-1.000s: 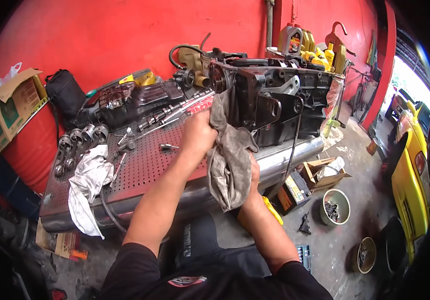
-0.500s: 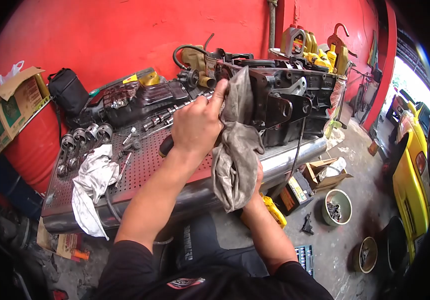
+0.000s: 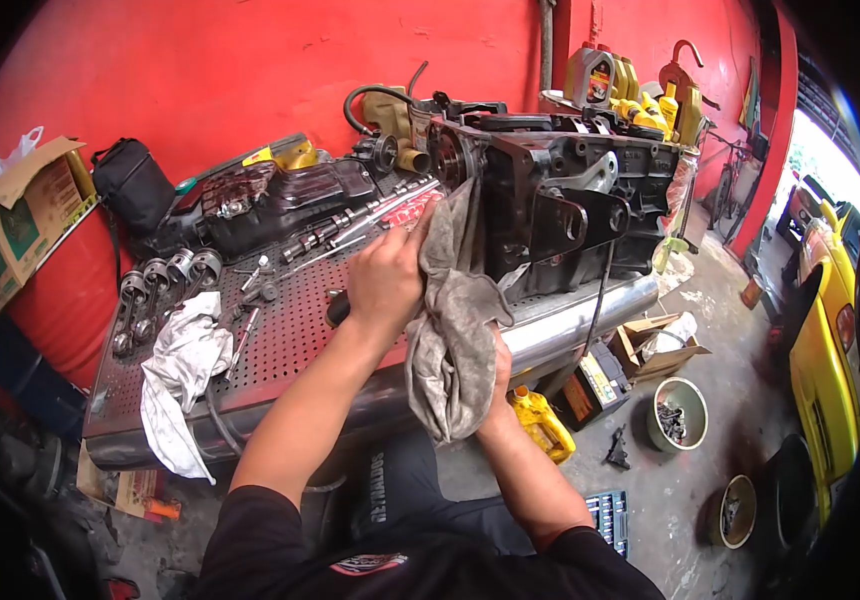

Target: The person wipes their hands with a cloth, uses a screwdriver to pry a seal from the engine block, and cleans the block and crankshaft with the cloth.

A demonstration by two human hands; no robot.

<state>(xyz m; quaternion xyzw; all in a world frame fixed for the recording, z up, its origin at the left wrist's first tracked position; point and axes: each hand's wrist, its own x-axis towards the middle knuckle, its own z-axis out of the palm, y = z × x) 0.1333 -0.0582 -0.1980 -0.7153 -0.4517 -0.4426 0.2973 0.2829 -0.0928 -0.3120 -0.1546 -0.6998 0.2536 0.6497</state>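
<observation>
A dirty grey rag hangs bunched between my two hands, in front of the bench edge. My left hand is closed on its upper part, with the fingertips partly hidden by the cloth. Behind the lower folds, my right hand grips the rag from the right; most of its fingers are hidden. Just beyond the rag stands a black engine block with a bracket on its near side. A camshaft lies on the perforated bench to the left of it.
Pistons with connecting rods and a white cloth occupy the bench's left end. An oil pan sits at the back. On the floor at right are a battery, a yellow jug and a bowl of parts.
Both hands have come down and slightly left with the rag, drawing away from the engine block. More of the block's near end now shows.
</observation>
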